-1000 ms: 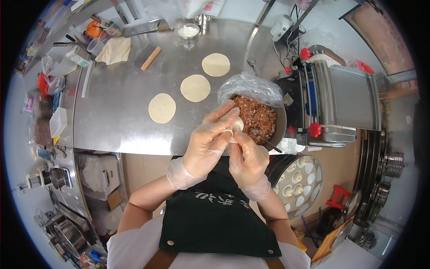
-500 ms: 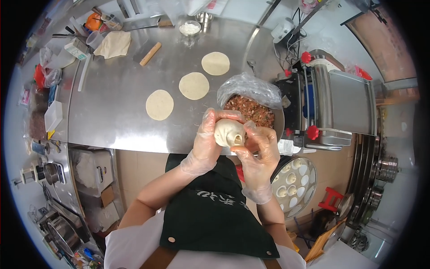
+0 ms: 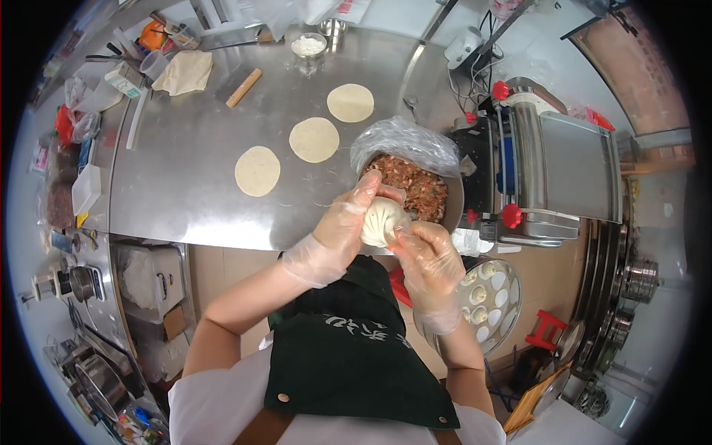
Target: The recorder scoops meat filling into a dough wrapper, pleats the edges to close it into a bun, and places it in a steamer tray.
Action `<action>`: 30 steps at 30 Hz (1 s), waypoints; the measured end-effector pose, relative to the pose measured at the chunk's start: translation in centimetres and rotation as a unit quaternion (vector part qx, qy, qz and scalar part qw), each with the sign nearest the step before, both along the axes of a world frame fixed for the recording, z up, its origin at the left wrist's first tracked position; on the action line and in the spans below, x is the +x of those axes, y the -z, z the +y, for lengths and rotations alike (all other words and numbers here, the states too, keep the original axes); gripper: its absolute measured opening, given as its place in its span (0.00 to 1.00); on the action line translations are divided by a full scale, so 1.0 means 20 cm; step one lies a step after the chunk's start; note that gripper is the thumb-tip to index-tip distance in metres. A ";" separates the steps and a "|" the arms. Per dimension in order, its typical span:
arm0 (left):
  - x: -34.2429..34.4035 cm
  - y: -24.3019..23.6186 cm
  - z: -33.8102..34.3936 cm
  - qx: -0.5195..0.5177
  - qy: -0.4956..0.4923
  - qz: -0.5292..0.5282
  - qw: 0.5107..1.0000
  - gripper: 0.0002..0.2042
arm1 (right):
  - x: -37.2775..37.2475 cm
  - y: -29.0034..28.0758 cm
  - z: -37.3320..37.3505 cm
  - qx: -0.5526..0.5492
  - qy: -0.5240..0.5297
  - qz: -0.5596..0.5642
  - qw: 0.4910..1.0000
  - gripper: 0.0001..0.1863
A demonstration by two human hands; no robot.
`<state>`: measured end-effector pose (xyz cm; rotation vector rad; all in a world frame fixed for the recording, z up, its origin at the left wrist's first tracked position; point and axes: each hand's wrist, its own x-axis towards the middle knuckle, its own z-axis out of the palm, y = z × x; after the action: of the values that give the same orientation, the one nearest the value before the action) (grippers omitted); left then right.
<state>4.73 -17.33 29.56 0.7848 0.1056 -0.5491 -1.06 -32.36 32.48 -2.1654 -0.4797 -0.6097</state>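
A pleated dough bun sits between my two gloved hands, close to the table's front edge. My left hand cups it from the left, thumb and fingers wrapped round its side. The fingertips of my right hand pinch the bun's edge at the lower right. Just beyond the hands stands a bowl of minced filling, its far side draped with clear plastic film. Three flat dough rounds lie in a slanting row on the steel table: a near one, a middle one and a far one.
Below the table at right is a round tray with several buns and white paper discs. A roller machine with red knobs stands right of the bowl. Farther back are a rolling pin, a cloth and a bowl of white flour.
The bun has turned in my hands; its opening no longer shows and its pleats face me. My right hand has drawn its fingers together and shifted slightly down.
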 end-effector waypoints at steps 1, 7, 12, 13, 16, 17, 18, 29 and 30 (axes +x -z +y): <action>0.03 0.01 0.01 0.001 0.068 0.035 0.997 0.26 | -0.01 -0.02 -0.03 -0.039 -0.033 0.011 0.999 0.20; 0.20 -0.06 0.00 0.131 0.370 -0.025 0.919 0.29 | 0.05 -0.07 -0.19 -0.218 -0.181 -0.063 0.957 0.19; 0.29 -0.12 -0.03 0.146 0.528 -0.133 0.826 0.38 | 0.07 -0.11 -0.25 -0.150 -0.262 -0.039 0.953 0.16; 0.30 -0.16 -0.05 0.125 0.549 -0.137 0.815 0.41 | 0.06 -0.11 -0.27 -0.150 -0.261 -0.042 0.953 0.16; 0.12 0.00 -0.11 -0.054 0.385 -0.102 0.916 0.45 | 0.07 -0.11 -0.31 -0.078 -0.207 -0.038 0.975 0.26; 0.02 0.00 -0.13 -0.151 0.304 0.006 0.941 0.45 | 0.08 -0.10 -0.32 -0.078 -0.202 -0.038 0.976 0.26; -0.03 0.03 -0.15 -0.177 0.262 0.041 0.948 0.44 | 0.08 -0.11 -0.33 -0.087 -0.207 -0.013 0.974 0.28; -0.14 0.09 -0.26 -0.031 0.116 -0.044 0.992 0.48 | 0.02 0.02 -0.38 -0.024 -0.102 0.024 0.994 0.24; -0.15 0.10 -0.27 -0.041 0.043 -0.082 0.995 0.45 | -0.02 0.02 -0.34 0.027 -0.075 0.091 0.993 0.25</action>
<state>1.70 -22.70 27.53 0.7543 -0.1013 -0.5645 -1.45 -39.15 32.06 -2.0873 -0.5157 -0.3339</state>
